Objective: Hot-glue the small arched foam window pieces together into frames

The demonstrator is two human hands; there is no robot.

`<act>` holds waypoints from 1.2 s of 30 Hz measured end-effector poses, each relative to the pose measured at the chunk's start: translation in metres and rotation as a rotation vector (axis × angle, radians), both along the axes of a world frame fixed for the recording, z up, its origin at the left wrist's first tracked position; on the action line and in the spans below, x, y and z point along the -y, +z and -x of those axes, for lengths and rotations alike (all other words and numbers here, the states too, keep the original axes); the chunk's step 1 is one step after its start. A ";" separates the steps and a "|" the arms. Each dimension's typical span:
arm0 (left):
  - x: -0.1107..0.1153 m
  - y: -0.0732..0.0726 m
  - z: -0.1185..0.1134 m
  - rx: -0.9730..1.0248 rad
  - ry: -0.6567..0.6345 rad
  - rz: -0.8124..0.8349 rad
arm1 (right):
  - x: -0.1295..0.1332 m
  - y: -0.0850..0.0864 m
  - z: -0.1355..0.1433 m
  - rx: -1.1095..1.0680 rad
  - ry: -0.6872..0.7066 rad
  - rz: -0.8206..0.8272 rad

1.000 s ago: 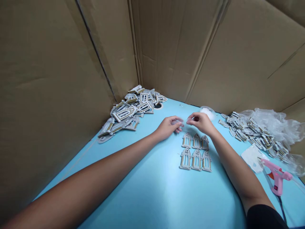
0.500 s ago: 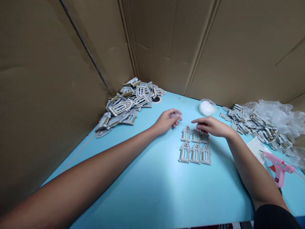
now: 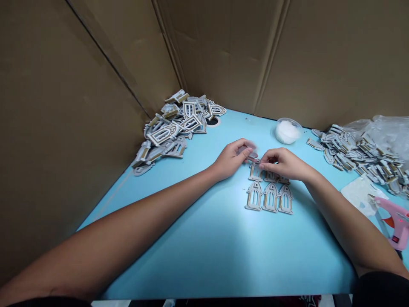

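Note:
Six small arched window pieces lie in two rows on the light blue table; the front row shows fully, the back row is partly covered. My left hand is curled just behind the left end of the back row, its fingers blurred around something pale and roundish that I cannot make out. Over the back row, my right hand has thumb and index finger pinched together near the top of the left piece. Whatever is between those fingertips is too small to tell.
Larger arched pieces are heaped at the back left. At the back stands a round clear tub of white material. To the right are a pile of small pieces, plastic bags and a pink glue gun. Cardboard walls enclose the table.
My right hand's extended index finger has closed into a pinch, and the hand is now over the left piece of the back row. My left hand is nearer to it. The view has shifted slightly.

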State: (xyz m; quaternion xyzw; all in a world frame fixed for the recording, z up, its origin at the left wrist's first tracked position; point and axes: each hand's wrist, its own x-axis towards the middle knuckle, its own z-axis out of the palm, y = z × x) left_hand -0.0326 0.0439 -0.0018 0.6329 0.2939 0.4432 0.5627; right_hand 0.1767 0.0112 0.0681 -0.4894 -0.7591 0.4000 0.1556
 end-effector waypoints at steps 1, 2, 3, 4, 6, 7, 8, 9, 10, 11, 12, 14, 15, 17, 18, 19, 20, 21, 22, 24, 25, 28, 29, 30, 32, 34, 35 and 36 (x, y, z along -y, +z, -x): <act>0.001 0.000 -0.001 -0.003 0.000 -0.001 | 0.000 -0.001 0.000 -0.013 0.003 0.039; 0.002 -0.001 -0.001 -0.007 0.000 -0.003 | -0.001 -0.002 0.000 -0.024 0.008 0.080; 0.003 -0.001 -0.001 -0.011 0.000 -0.004 | -0.001 -0.003 -0.001 -0.041 0.006 0.109; 0.003 -0.001 -0.002 -0.015 0.000 -0.004 | -0.002 -0.005 -0.001 -0.068 -0.008 0.121; 0.003 -0.002 -0.002 -0.018 -0.003 0.004 | -0.003 -0.008 -0.002 -0.128 -0.053 0.101; 0.003 -0.003 -0.002 -0.019 -0.006 0.012 | -0.003 -0.009 -0.001 -0.145 -0.070 0.083; 0.002 -0.004 -0.002 -0.018 -0.007 0.021 | -0.003 -0.010 -0.001 -0.146 -0.076 0.064; 0.001 -0.005 -0.002 -0.017 -0.007 0.030 | -0.003 -0.010 0.000 -0.133 -0.074 0.046; 0.000 -0.005 -0.002 -0.016 -0.005 0.039 | -0.002 -0.011 0.001 -0.111 -0.066 0.027; 0.000 -0.006 -0.002 -0.016 -0.002 0.048 | -0.002 -0.010 0.002 -0.088 -0.061 0.005; -0.001 -0.007 -0.002 -0.016 0.001 0.055 | -0.001 -0.010 0.003 -0.067 -0.063 -0.021; -0.002 -0.007 -0.002 -0.018 0.005 0.064 | 0.001 -0.010 0.005 -0.027 -0.082 -0.084; -0.002 -0.007 -0.002 -0.019 0.007 0.066 | 0.002 -0.010 0.006 -0.004 -0.088 -0.110; -0.003 -0.007 -0.002 -0.022 0.009 0.066 | 0.002 -0.011 0.008 0.038 -0.089 -0.135; -0.002 -0.006 -0.001 -0.023 0.010 0.064 | 0.003 -0.011 0.009 0.045 -0.089 -0.137; -0.002 -0.006 -0.001 -0.024 0.010 0.062 | 0.003 -0.012 0.010 0.041 -0.091 -0.135; -0.002 -0.006 -0.001 -0.024 0.010 0.061 | 0.003 -0.014 0.010 0.028 -0.096 -0.131; -0.002 -0.006 -0.001 -0.025 0.009 0.060 | 0.004 -0.015 0.011 0.010 -0.102 -0.129; -0.002 -0.005 -0.001 -0.025 0.009 0.059 | 0.004 -0.016 0.011 -0.009 -0.107 -0.130; -0.003 -0.006 -0.002 -0.024 0.009 0.057 | 0.005 -0.018 0.012 -0.035 -0.107 -0.140; -0.003 -0.006 -0.002 -0.024 0.010 0.056 | 0.005 -0.019 0.012 -0.041 -0.103 -0.144; -0.003 -0.006 -0.002 -0.025 0.011 0.052 | 0.005 -0.020 0.012 -0.053 -0.107 -0.153; -0.003 -0.006 -0.002 -0.026 0.012 0.051 | 0.005 -0.021 0.012 -0.056 -0.112 -0.152; -0.003 -0.007 -0.002 -0.028 0.012 0.049 | 0.005 -0.021 0.013 -0.056 -0.114 -0.151; -0.003 -0.007 -0.002 -0.031 0.015 0.045 | 0.005 -0.021 0.013 -0.051 -0.114 -0.153; -0.003 -0.008 -0.001 -0.034 0.022 0.044 | 0.006 -0.022 0.014 -0.027 -0.104 -0.164; -0.003 -0.008 -0.001 -0.036 0.025 0.044 | 0.006 -0.022 0.015 -0.006 -0.094 -0.174; -0.004 -0.008 -0.001 -0.037 0.029 0.045 | 0.007 -0.022 0.016 0.023 -0.086 -0.189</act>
